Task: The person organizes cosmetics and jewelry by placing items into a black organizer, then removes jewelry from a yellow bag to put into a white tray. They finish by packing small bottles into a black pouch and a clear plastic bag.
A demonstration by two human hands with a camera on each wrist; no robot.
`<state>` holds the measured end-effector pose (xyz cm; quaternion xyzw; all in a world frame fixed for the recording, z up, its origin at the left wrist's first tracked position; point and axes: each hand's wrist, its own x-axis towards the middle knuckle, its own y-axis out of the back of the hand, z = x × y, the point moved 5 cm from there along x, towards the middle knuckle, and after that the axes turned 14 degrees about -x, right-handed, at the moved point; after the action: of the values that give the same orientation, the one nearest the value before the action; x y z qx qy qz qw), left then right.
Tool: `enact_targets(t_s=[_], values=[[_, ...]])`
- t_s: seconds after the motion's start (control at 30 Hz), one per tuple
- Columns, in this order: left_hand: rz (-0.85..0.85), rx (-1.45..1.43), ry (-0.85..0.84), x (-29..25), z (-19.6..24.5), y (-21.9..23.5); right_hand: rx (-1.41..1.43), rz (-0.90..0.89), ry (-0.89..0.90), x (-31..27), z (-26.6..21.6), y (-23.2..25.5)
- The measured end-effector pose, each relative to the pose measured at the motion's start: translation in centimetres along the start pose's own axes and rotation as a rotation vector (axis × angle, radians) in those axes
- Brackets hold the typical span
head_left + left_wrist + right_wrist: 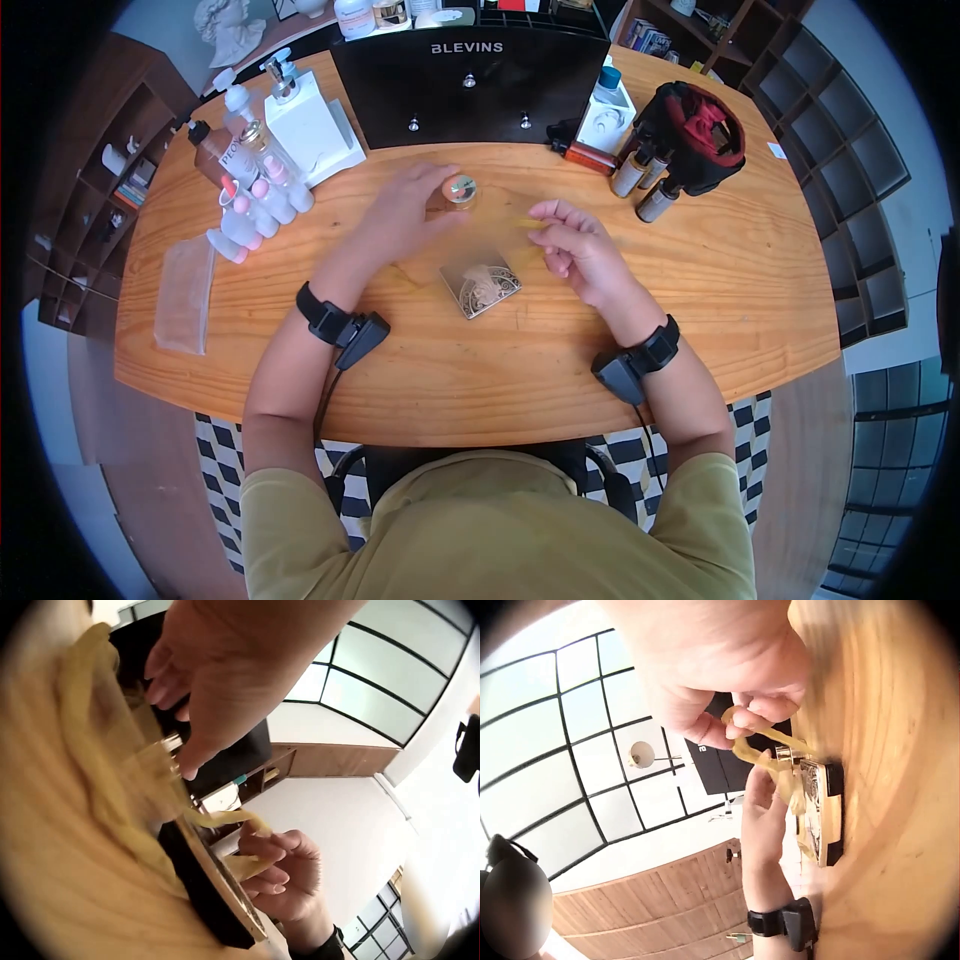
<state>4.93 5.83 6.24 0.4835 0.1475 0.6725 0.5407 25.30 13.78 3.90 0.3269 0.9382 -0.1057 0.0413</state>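
Observation:
My right hand (585,252) pinches a sheer yellow ribbon (769,736) between thumb and fingers, in the air right of the middle. The ribbon runs down over a flat, dark-sided box (819,814) with a gold edge and an ornate metal lattice, and trails along the tabletop. A pale bunched patch shows on the box front in the head view. Beyond the box stands a small round gold-topped container (461,189). My left hand (408,208), slightly blurred, is at its left side, fingers loosely bent at the rim and thumb apart from them.
A black drawer cabinet (470,95) stands at the back. Pump bottles and small pink-capped bottles (262,205) line the left. A flat clear pouch (184,295) lies nearer. At the right are a dark bag (690,135), several small bottles (658,203) and a red box (592,158).

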Motion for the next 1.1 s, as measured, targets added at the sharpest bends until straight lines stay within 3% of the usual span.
enact_targets(t_s=[0.2,0.3,0.4,0.5,0.6,0.7,0.8,1.0,1.1], values=[[0.102,-0.113,0.189,-0.3,-0.4,-0.6,0.118,0.061,0.11,-0.1,-1.2,1.1],[0.046,-0.187,0.471,0.4,1.8,1.6,0.114,0.145,0.114,0.3,-1.0,1.7],[-0.152,-0.337,0.518,0.1,4.2,1.7,0.079,0.184,0.103,0.3,-0.7,1.7],[-0.341,-0.261,0.473,-0.8,6.3,0.3,0.09,0.206,0.134,0.3,-0.8,1.7],[-0.345,-0.166,0.438,-1.0,7.7,-0.1,0.071,0.226,0.167,0.1,-1.3,1.9],[-0.287,-0.15,0.297,-1.4,8.7,0.2,0.04,0.226,0.181,0.0,-1.5,2.0],[-0.355,-0.145,0.244,-2.1,8.3,-0.7,-0.007,0.225,0.175,-0.2,-1.6,1.8],[-0.564,-0.215,0.653,-1.2,10.1,0.0,-0.161,0.276,0.134,-0.2,-1.5,1.8],[-0.435,-0.159,0.153,-2.2,9.1,-0.3,-0.174,0.283,0.131,-0.2,-1.4,1.8]])
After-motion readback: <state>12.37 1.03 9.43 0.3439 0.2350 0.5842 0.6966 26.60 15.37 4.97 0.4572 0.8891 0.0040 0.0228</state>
